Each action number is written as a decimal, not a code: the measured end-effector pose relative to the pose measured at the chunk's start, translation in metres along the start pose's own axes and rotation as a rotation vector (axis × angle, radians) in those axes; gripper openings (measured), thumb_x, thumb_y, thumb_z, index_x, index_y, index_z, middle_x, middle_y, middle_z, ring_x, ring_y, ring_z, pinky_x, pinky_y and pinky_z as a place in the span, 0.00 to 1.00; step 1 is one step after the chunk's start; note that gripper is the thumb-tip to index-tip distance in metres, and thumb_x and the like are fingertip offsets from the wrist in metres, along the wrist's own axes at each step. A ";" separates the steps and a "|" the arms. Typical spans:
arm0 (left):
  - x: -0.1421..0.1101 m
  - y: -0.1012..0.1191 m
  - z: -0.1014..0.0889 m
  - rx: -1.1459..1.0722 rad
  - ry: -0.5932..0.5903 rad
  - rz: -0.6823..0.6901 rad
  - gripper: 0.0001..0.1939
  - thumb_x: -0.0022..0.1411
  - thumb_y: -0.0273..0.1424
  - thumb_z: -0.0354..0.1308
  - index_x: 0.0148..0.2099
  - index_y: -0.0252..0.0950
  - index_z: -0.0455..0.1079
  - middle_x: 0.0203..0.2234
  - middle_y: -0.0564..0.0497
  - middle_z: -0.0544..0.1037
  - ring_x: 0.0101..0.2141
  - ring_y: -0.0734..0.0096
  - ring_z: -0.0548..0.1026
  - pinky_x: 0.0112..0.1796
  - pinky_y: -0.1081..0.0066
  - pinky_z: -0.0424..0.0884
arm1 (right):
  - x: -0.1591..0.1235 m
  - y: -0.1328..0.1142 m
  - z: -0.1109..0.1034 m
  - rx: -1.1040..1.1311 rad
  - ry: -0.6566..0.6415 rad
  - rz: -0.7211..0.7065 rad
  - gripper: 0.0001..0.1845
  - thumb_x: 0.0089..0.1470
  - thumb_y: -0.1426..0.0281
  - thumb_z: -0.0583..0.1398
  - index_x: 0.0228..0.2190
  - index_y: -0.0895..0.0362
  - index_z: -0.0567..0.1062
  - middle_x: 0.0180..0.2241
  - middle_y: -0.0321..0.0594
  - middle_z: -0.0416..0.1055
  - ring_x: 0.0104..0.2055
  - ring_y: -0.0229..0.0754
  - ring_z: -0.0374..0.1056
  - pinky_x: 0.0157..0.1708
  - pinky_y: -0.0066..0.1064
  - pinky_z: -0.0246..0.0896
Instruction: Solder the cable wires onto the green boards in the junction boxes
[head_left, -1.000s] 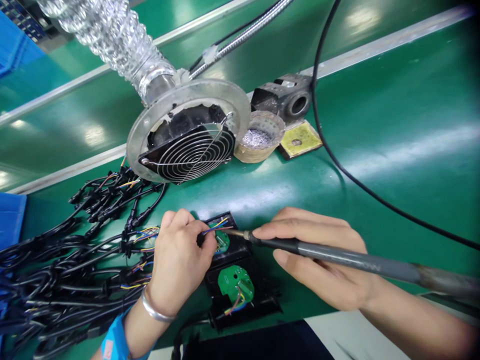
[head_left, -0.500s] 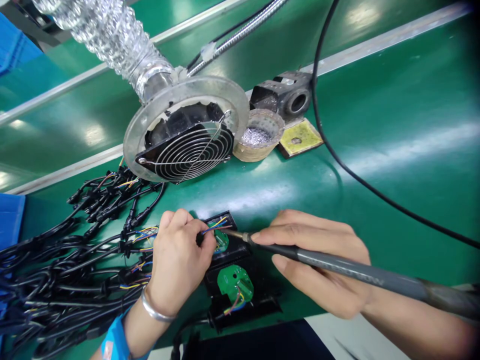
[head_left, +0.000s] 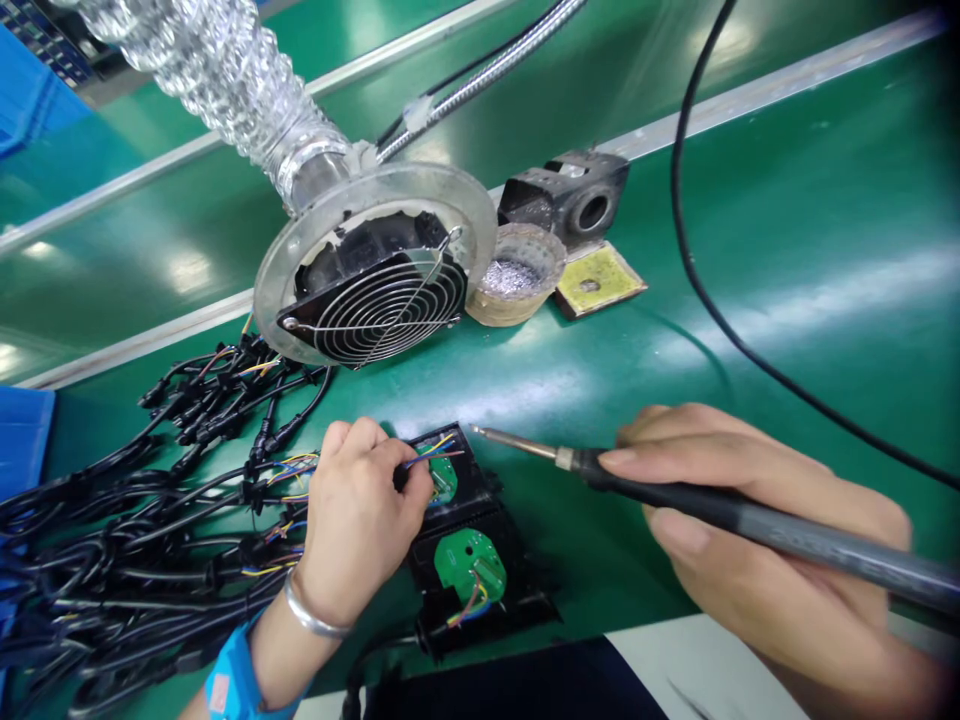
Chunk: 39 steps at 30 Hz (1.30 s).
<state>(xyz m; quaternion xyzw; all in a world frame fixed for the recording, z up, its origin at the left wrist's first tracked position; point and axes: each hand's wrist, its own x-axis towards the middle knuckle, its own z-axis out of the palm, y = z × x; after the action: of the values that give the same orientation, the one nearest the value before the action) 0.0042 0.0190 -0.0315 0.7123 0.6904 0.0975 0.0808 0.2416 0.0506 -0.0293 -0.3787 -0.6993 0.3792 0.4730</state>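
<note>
Wires (head_left: 444,452) poke out, blue, yellow and reddish, from the pinch of the left hand (head_left: 364,510), thumb and forefinger closed on them, their free ends hanging over the upper circuit board (head_left: 447,483) in its black housing on the desk (head_left: 585,370). And over on the other side, the right hand (head_left: 810,610) has the soldering iron (head_left: 712,507) gripped like a pen, tip aimed back at those ends, near them but clear of the metal! This looks like the wire-preparing stage of a soldering job: the lower circuit board (head_left: 469,565) already has its leads in place, while the upper one, as far as it shows, seems to be waiting. The next move, I'd judge, calls for a steady left pinch and either a fresh dab of the tip or those ends guided down to their pads. Now the change: half a second ago the tip was right up at the wires; it has pulled away to the right, hand and all, and the black cord (head_left: 679,200) has swung right with it. The left hand? Hardly budged, same pinch, same spot. Whether the ends carry solder is too small to tell.
</note>
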 end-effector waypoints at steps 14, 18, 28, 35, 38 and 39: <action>0.001 0.008 -0.016 -0.112 -0.015 0.114 0.05 0.64 0.28 0.55 0.39 0.39 0.73 0.32 0.51 0.75 0.36 0.64 0.68 0.41 0.63 0.64 | -0.002 0.020 0.040 -0.049 0.032 -0.108 0.17 0.58 0.79 0.59 0.48 0.54 0.71 0.36 0.36 0.78 0.32 0.37 0.76 0.33 0.28 0.74; 0.002 0.013 -0.021 -0.245 -0.089 0.093 0.04 0.65 0.27 0.56 0.39 0.39 0.72 0.32 0.52 0.76 0.37 0.64 0.69 0.39 0.65 0.64 | 0.008 0.027 0.046 -0.150 -0.076 -0.269 0.11 0.58 0.80 0.59 0.42 0.55 0.70 0.40 0.40 0.78 0.40 0.39 0.76 0.41 0.30 0.72; -0.002 0.015 -0.020 -0.394 -0.133 0.089 0.04 0.59 0.27 0.61 0.32 0.38 0.68 0.26 0.54 0.73 0.33 0.67 0.69 0.36 0.66 0.65 | 0.019 0.030 0.055 -0.074 -0.197 -0.484 0.09 0.62 0.76 0.53 0.44 0.57 0.68 0.33 0.38 0.74 0.29 0.36 0.62 0.31 0.29 0.60; -0.002 0.011 -0.009 -0.236 0.039 0.138 0.04 0.62 0.26 0.56 0.36 0.36 0.73 0.33 0.49 0.71 0.37 0.64 0.69 0.39 0.64 0.66 | 0.020 0.035 0.059 -0.130 -0.223 -0.483 0.10 0.62 0.78 0.52 0.44 0.59 0.68 0.33 0.39 0.73 0.28 0.37 0.59 0.29 0.28 0.59; 0.002 0.009 -0.006 -0.172 0.014 0.069 0.05 0.60 0.25 0.57 0.33 0.35 0.74 0.34 0.47 0.70 0.38 0.63 0.68 0.40 0.62 0.66 | 0.017 0.036 0.055 -0.131 -0.203 -0.445 0.11 0.61 0.78 0.53 0.45 0.59 0.69 0.33 0.39 0.74 0.27 0.37 0.59 0.28 0.29 0.59; 0.002 0.009 -0.005 -0.163 0.001 0.051 0.05 0.60 0.25 0.57 0.33 0.35 0.74 0.34 0.48 0.69 0.38 0.63 0.68 0.40 0.62 0.66 | 0.016 0.035 0.051 -0.122 -0.182 -0.438 0.12 0.61 0.78 0.54 0.45 0.59 0.70 0.33 0.40 0.75 0.27 0.37 0.60 0.28 0.29 0.60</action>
<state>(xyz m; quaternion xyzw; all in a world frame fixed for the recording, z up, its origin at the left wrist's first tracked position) 0.0117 0.0210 -0.0247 0.7205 0.6619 0.1558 0.1360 0.1950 0.0707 -0.0684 -0.2101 -0.8261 0.2572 0.4553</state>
